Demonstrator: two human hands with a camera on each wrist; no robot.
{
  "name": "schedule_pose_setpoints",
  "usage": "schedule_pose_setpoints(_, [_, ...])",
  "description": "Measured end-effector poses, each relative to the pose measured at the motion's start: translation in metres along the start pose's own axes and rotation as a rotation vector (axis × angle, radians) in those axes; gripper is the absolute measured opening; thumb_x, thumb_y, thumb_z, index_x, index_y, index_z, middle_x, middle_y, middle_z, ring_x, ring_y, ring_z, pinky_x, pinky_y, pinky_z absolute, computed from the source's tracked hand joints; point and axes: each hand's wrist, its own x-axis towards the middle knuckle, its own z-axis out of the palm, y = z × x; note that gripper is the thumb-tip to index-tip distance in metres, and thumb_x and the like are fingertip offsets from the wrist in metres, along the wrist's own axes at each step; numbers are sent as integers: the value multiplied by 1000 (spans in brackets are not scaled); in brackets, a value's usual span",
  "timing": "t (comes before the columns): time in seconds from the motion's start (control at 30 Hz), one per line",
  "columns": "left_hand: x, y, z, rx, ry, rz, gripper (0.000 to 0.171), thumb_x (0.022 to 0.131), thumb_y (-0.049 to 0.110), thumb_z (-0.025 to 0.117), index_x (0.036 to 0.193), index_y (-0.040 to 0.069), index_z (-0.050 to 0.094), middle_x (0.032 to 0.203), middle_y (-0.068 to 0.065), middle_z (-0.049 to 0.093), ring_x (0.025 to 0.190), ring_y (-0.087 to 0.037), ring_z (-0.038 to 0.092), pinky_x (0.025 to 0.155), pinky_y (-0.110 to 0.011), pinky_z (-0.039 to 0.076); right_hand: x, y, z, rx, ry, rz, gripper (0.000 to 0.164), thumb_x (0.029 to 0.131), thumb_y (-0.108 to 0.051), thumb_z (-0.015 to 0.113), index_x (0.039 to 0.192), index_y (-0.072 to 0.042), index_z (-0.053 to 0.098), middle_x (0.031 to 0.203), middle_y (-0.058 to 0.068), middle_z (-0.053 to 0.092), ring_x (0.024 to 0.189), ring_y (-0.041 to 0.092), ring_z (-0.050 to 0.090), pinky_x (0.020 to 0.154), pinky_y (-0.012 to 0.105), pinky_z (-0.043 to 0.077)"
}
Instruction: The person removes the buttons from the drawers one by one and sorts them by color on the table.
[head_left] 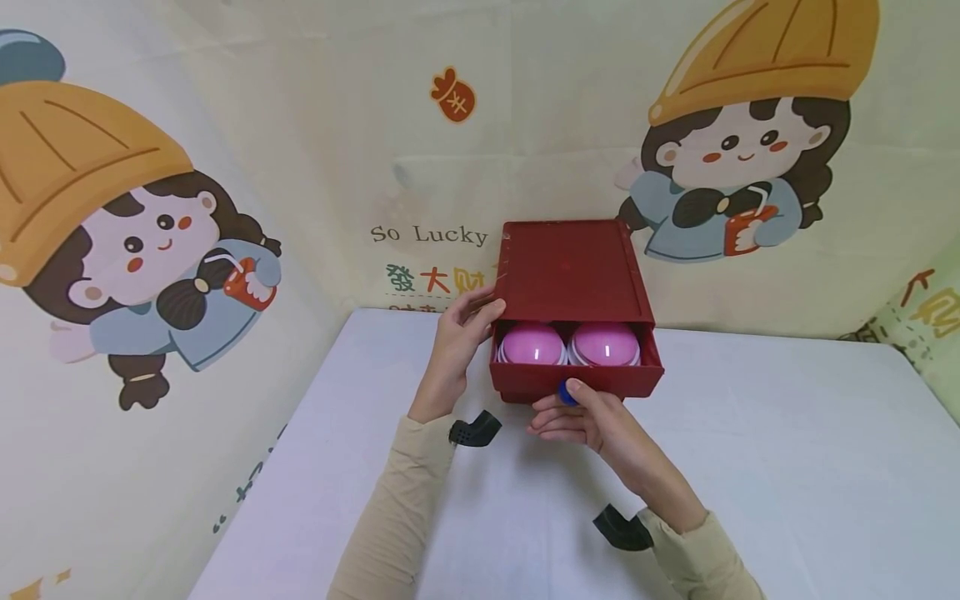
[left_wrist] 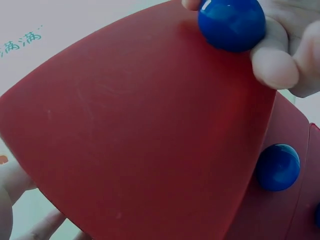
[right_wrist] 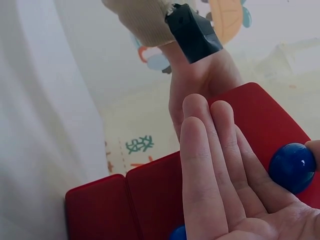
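Observation:
A red box (head_left: 568, 271) with drawers stands at the back of the table, its top drawer (head_left: 517, 380) pulled out. Inside that drawer sit two pink domed things with white rims, a left one (head_left: 531, 343) and a right one (head_left: 604, 343). My right hand (head_left: 607, 433) pinches the round blue knob (left_wrist: 232, 25) on the drawer front between thumb and index finger; its other fingers extend straight below. My left hand (head_left: 456, 350) rests against the box's left side, fingers stretched along it. A second blue knob (left_wrist: 279, 167) shows on a lower drawer front in the left wrist view.
The box stands on a white-covered table (head_left: 772, 450), close to a cream backdrop cloth (head_left: 315, 125) printed with cartoon figures and lettering. Black wrist mounts, one on the left wrist (head_left: 476, 429) and one on the right (head_left: 622, 529), stick out near the sleeves.

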Motion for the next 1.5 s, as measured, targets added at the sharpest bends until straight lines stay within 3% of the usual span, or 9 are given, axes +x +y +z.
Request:
schedule_pose_setpoints(0.2, [0, -1, -1, -13, -16, 12, 49, 78, 37, 72, 121, 18, 58, 119, -2, 57, 107, -16, 57, 90, -37, 47, -3, 0, 2, -16, 9, 14, 57, 99, -38, 35, 114, 14, 53, 106, 31, 59, 98, 38, 61, 86, 39, 49])
schedule_pose_setpoints(0.5, [-1, -1, -2, -8, -13, 13, 49, 78, 38, 72, 121, 19, 58, 119, -2, 57, 107, -15, 57, 89, -35, 47, -6, 0, 4, -22, 7, 25, 53, 99, -39, 35, 112, 8, 58, 106, 29, 60, 97, 36, 62, 86, 39, 49])
schedule_pose_setpoints(0.77, [-1, -1, -2, -7, -14, 9, 48, 79, 38, 72, 121, 20, 58, 119, -1, 57, 107, -15, 57, 89, -34, 47, -8, 1, 5, -18, -4, 23, 57, 100, -38, 34, 114, 13, 54, 106, 32, 59, 97, 37, 61, 86, 39, 49])
schedule_pose_setpoints(1.1, [0, -1, -3, -2, -33, 15, 49, 79, 39, 71, 121, 18, 57, 119, -3, 57, 107, -16, 57, 91, -35, 46, -11, 1, 7, -15, -10, 21, 55, 100, -37, 34, 115, 13, 53, 103, 21, 64, 98, 39, 61, 85, 39, 49])
schedule_pose_setpoints(1.33, [0, -1, -4, 11, -41, 26, 49, 80, 39, 70, 122, 18, 56, 120, -2, 57, 108, -15, 56, 91, -36, 46, -14, 1, 8, -6, -5, 27, 52, 100, -35, 35, 114, 12, 54, 105, 26, 62, 97, 38, 61, 85, 38, 49])
schedule_pose_setpoints(1.5, [0, -2, -5, 14, -55, 43, 50, 81, 38, 69, 124, 18, 56, 121, -1, 56, 109, -16, 56, 91, -38, 46, -15, 1, 10, -14, 8, 55, 56, 100, -37, 34, 117, 13, 52, 105, 21, 64, 98, 38, 61, 85, 38, 49])
